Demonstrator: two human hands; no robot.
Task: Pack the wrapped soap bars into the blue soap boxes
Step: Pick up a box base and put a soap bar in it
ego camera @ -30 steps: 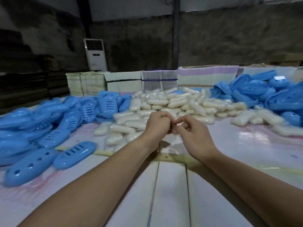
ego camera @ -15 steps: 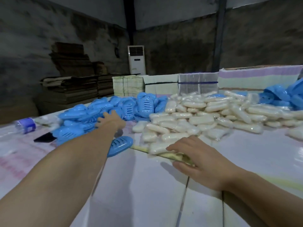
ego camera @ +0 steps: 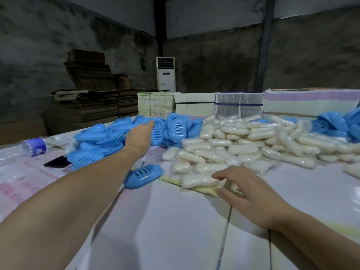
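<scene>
My left hand [ego camera: 139, 137] reaches far out over a heap of blue oval plastic soap boxes with slotted lids [ego camera: 109, 137] on the left of the table. Its fingers point away from me toward the pile, and I cannot tell from here whether they are spread or gripping a box. One separate blue slotted box half [ego camera: 143, 176] lies alone on the white glossy tabletop [ego camera: 165, 227], nearer to me, below my forearm.

My right hand [ego camera: 247, 193] rests palm down at the near edge of a large mound of white soap bars wrapped in clear plastic [ego camera: 243, 149]. Its fingers are relaxed and slightly spread, the fingertips touching the wrapper of the closest wrapped bar [ego camera: 198, 180] without closing round it.

More blue boxes [ego camera: 339, 123] sit at the far right. At the left edge lie a clear plastic water bottle with a blue label [ego camera: 33, 147] and a dark flat phone [ego camera: 57, 162] (both beside the blue heap). Stacks of flat packaging [ego camera: 239, 107] line the table's far side.
</scene>
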